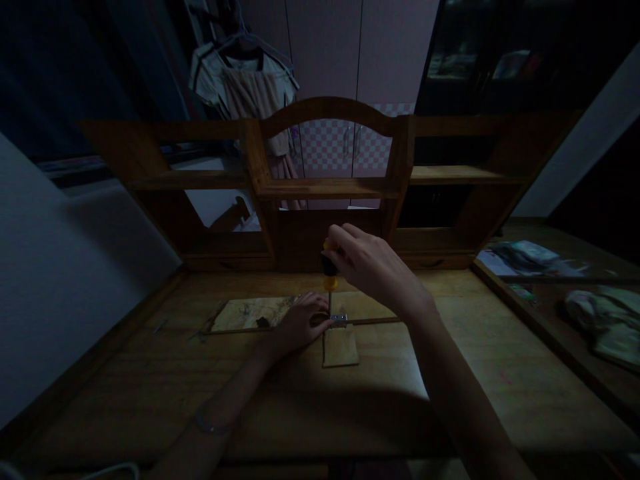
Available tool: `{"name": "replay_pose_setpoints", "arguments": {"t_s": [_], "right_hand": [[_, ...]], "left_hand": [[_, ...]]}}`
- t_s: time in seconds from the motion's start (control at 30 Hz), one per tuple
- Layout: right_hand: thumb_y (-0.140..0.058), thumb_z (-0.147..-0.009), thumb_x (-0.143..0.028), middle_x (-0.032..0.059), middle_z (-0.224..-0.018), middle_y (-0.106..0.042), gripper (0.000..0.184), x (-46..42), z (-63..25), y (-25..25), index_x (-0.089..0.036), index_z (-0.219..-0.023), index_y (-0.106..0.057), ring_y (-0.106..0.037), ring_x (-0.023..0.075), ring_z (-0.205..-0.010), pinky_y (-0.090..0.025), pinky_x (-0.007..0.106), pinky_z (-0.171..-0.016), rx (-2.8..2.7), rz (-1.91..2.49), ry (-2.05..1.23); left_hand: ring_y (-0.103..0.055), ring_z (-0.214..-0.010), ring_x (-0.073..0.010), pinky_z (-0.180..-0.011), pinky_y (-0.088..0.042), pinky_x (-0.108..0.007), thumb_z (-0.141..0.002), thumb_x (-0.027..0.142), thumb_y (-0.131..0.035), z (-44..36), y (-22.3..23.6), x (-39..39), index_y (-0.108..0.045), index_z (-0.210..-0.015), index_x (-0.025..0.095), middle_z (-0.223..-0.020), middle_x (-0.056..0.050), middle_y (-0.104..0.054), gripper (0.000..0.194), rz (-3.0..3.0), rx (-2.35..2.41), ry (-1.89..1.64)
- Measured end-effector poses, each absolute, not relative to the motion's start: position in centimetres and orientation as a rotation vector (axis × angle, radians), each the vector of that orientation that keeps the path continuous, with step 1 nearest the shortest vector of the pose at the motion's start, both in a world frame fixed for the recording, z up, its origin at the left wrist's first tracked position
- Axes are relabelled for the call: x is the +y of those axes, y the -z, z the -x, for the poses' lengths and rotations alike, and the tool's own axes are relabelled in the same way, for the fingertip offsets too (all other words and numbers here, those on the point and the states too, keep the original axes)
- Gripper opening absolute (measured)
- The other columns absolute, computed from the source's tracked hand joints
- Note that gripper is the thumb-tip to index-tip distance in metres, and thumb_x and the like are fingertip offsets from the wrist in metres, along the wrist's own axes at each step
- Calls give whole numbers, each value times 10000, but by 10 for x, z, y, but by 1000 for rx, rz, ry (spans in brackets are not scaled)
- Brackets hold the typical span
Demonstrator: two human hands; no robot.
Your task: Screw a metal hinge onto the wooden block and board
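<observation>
My right hand (361,259) is closed round the black and yellow handle of a screwdriver (330,283), which stands upright with its shaft pointing down. At its tip lies a small metal hinge (339,320), on the edge of a long wooden board (373,305). My left hand (304,321) rests on the board, thumb and fingers pinched at the hinge's left side beside the shaft; whether they hold a screw is too small to see. A small square wooden piece (341,347) lies just in front of the hinge. The board's left part is stained and rough.
A wooden desk (280,413) carries the work, with a shelf unit (330,189) along its back. Small dark scraps (200,337) lie by the board's left end. Clothes (245,80) hang behind the shelf. Fabric items (600,320) lie on a lower surface at the right.
</observation>
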State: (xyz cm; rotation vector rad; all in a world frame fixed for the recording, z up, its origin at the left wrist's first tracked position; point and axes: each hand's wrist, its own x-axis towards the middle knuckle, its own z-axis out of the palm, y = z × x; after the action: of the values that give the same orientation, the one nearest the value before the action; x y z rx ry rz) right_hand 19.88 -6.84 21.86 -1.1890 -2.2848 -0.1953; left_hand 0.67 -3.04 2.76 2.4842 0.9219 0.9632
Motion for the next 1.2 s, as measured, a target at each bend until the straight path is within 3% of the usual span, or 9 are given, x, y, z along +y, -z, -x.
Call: {"name": "replay_pose_setpoints", "arguments": {"t_s": [0.43,0.83,1.2], "right_hand": [[-442,-913,-161,35,-936,-580,120,-70,-201,-221,-201,-979,-533,-512,130,-751,-281,279,-634,-2269,1180,161],[-384,-978,-228,46,-932,-625,145,-69,-199,-219,-209,-1026,-520,-557,151,-768,-270,282,-624,-2274,1194,197],[-433,-984,-315,54,-872,-669,205,-67,-199,-216,-178,-1133,-465,-557,148,-666,-250,288,-584,-2250,1229,222]], "left_hand": [[-570,-1025,-243,-896,-467,-397,-796,252,-739,-6,-23,-28,-612,-964,211,-1054,-60,-622,214,-2494,920,-929],[-577,-972,-237,-862,-467,-390,-779,254,-746,-7,-27,-29,-591,-895,212,-1000,-49,-618,198,-2485,947,-904],[-561,-997,-234,-878,-449,-382,-805,245,-734,-9,-29,-31,-570,-900,210,-1013,-40,-614,192,-2480,960,-872]]}}
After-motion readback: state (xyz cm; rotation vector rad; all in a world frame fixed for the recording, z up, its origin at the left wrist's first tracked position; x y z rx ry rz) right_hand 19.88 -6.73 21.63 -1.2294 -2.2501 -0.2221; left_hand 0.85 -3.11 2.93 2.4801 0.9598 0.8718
